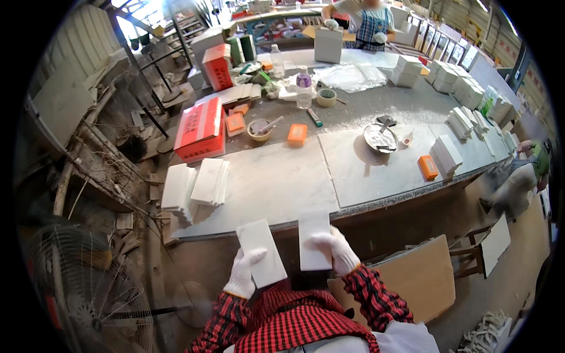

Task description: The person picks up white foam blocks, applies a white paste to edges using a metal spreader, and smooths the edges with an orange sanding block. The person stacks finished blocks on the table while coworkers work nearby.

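Note:
My left hand [243, 272], in a white knit glove, is closed on a white rectangular tile [262, 253], its thumb lying across the face. A second white tile [315, 238] is gripped by my right hand [338, 252], gloved the same way. Both tiles are held apart from each other, just off the near edge of the worktable [265, 188]. The left tile leans to the left at its top, while the right one is nearly straight. Stacks of similar white tiles [210, 181] lean together at the table's left end. The fingers behind each tile are hidden.
Red and white cartons [200, 130], small orange boxes [297, 135], a bowl [259, 129], a bottle [303, 91] and a metal pan of white material [379, 138] stand on the table. A co-worker [374, 26] holds a box across it. A fan [88, 300] is at lower left.

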The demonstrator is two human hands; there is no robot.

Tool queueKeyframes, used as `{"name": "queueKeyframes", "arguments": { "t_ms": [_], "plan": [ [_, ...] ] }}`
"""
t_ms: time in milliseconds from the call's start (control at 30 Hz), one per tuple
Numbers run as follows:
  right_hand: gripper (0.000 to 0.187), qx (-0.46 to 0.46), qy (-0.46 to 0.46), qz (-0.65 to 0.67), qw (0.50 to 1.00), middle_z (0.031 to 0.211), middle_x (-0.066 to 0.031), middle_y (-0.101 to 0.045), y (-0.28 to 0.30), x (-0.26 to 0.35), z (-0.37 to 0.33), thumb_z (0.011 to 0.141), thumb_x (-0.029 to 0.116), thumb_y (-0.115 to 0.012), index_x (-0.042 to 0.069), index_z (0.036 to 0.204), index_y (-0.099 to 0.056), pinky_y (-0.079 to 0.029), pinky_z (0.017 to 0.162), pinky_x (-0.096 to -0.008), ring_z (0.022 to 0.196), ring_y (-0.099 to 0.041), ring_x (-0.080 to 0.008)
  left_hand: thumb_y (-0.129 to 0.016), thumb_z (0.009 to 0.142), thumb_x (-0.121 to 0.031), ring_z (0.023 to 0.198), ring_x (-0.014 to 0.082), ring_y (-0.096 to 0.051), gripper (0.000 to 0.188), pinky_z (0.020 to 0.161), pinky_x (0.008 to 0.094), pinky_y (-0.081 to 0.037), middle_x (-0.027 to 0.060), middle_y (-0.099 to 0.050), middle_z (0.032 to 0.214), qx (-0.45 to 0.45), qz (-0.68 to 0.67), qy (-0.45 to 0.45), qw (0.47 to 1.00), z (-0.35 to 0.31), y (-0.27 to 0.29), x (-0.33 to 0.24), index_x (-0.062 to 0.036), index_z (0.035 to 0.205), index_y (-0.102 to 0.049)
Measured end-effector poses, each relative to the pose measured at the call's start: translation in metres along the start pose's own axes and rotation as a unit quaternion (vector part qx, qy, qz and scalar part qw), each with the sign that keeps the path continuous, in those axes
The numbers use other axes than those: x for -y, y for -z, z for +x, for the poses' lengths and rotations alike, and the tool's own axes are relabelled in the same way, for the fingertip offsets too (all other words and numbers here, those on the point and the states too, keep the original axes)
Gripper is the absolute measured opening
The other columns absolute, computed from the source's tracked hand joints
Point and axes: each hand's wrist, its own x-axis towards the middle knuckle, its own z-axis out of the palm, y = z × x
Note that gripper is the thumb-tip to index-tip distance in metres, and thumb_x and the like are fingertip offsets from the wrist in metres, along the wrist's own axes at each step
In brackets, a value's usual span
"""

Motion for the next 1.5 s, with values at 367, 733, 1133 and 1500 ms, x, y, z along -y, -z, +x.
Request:
{"name": "queueKeyframes", "arguments": {
  "t_ms": [367, 733, 1133, 1500],
  "plan": [
    [0.049, -0.075, -0.022, -0.07, 0.994, 0.111, -0.0157, -0.073, -0.006, 0.068, 0.155, 0.088, 0.015, -0.08, -0.006, 0.128, -0.06, -0.063, 0.077, -0.0374, 0.092, -0.074, -0.024, -0.076, 0.089, -0.009, 0.11, 0.029, -0.069, 0.06, 0.093, 0.0462, -0.061, 0.0161, -0.065, 0.124, 0.044, 0.058, 0.081, 0.994, 0.184, -0.056, -0.065, 0.0034, 0.141, -0.049],
    [0.071, 0.018, -0.113, -0.792, 0.599, 0.099, -0.0194, -0.078, -0.004, 0.15, 0.177, 0.097, 0.067, -0.056, 0.0, 0.113, -0.072, -0.058, 0.085, -0.0443, 0.094, -0.075, -0.0351, -0.071, 0.097, -0.038, 0.115, 0.0322, -0.07, 0.066, 0.096, 0.0415, -0.056, 0.0216, -0.067, 0.133, 0.086, 0.392, 0.081, 0.912, 0.224, -0.049, -0.08, 0.004, 0.144, -0.052],
    [0.06, 0.208, -0.001, -0.647, 0.734, 0.093, -0.0213, -0.075, 0.077, 0.164, 0.199, 0.098, 0.063, -0.06, 0.007, 0.109, -0.077, -0.056, 0.083, -0.0491, 0.09, -0.073, -0.041, -0.079, 0.088, -0.041, 0.116, 0.0431, -0.065, 0.073, 0.098, 0.0466, -0.053, 0.0292, -0.065, 0.131, -0.244, 0.703, -0.167, 0.646, 0.16, -0.137, -0.074, 0.0042, 0.141, -0.057],
    [0.025, 0.21, 0.123, -0.573, 0.782, 0.108, -0.0108, -0.078, 0.174, 0.149, 0.172, 0.098, 0.029, -0.07, 0.016, 0.117, -0.078, -0.058, 0.085, -0.0357, 0.096, -0.075, -0.0294, -0.09, 0.071, -0.021, 0.135, 0.0407, -0.057, 0.106, 0.111, 0.0454, -0.049, 0.0261, -0.056, 0.148, -0.339, 0.603, -0.237, 0.682, 0.143, -0.246, 0.061, -0.0003, 0.16, -0.036]
  ]
}}
